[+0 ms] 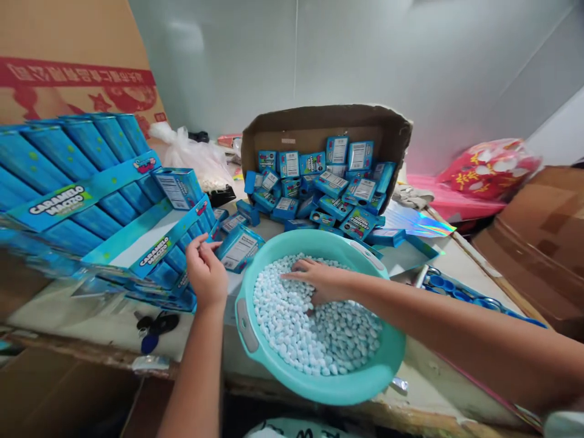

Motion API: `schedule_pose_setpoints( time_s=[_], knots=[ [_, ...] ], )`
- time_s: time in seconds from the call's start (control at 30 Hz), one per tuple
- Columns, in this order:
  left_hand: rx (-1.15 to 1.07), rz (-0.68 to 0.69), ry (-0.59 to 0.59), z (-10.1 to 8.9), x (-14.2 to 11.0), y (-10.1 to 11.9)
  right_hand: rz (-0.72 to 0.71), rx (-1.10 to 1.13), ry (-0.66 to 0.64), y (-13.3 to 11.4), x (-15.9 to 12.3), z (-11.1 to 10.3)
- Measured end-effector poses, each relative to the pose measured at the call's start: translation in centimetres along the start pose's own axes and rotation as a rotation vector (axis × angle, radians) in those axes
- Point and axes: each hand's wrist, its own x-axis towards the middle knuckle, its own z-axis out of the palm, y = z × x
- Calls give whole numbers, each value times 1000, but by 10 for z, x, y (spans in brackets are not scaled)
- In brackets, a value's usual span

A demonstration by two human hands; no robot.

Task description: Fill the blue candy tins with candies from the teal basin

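Observation:
A teal plastic basin (255, 340) full of small pale blue and white candies (319, 334) sits at the near table edge. My right hand (317, 281) rests palm down in the candies, fingers curled into the pile. My left hand (206, 271) is closed on a small blue candy box (239, 246), held tilted just left of the basin's rim. Beside it stands a blue display carton (150, 243) marked "Caramelo Macizo".
A brown cardboard box (314, 125) lying on its side spills several small blue boxes behind the basin. Stacked blue display cartons (68, 176) fill the left. Keys (152, 325) lie near the front edge. A red bag (488, 167) and cardboard (533, 243) sit right.

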Motion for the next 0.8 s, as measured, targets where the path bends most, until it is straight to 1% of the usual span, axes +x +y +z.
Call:
schedule_pose_setpoints(
  time_s=[0.07,0.13,0.17,0.2,0.23,0.27,0.3,0.33,0.37,0.4,0.43,0.47,0.5,0.53,0.57,0.63,0.7,0.73,0.8],
  knots=[
    [-50,-12,78,-8,-2,8,9,37,25,2,-1,-2],
    [-158,-12,136,-11,0,19,27,99,47,-2,-7,-5],
    [-224,-17,137,-10,2,26,40,172,68,-6,-11,-8],
    [-289,-28,104,-7,3,33,53,292,97,-12,-15,-12],
    [-350,-42,21,-3,4,41,61,456,144,-19,-19,-18],
    [-398,-55,-121,1,4,49,61,651,214,-28,-22,-24],
    [-429,-59,-316,6,4,56,54,850,309,-38,-24,-31],
    [-437,-50,-539,11,4,63,41,1022,415,-48,-25,-39],
    [-428,-34,-755,16,3,69,34,1136,524,-57,-25,-46],
    [-405,-15,-935,21,3,73,38,1175,609,-65,-26,-54],
    [-376,6,-1063,26,4,76,55,1145,650,-69,-26,-60],
    [-353,24,-1129,31,5,76,80,1071,653,-68,-28,-65],
    [-342,29,-1137,36,6,75,114,970,630,-64,-30,-67],
    [-341,13,-1105,42,7,71,168,865,589,-56,-32,-67],
    [-350,-17,-1065,47,8,67,239,775,545,-45,-33,-65],
    [-391,-99,-1016,58,8,56,395,664,468,-19,-34,-53],
    [-454,-172,-1034,65,7,46,496,639,410,2,-27,-35],
    [-481,-190,-1062,66,7,42,507,645,385,8,-21,-26],
    [-485,-199,-1112,66,5,39,490,673,348,12,-6,-11]
  ],
)
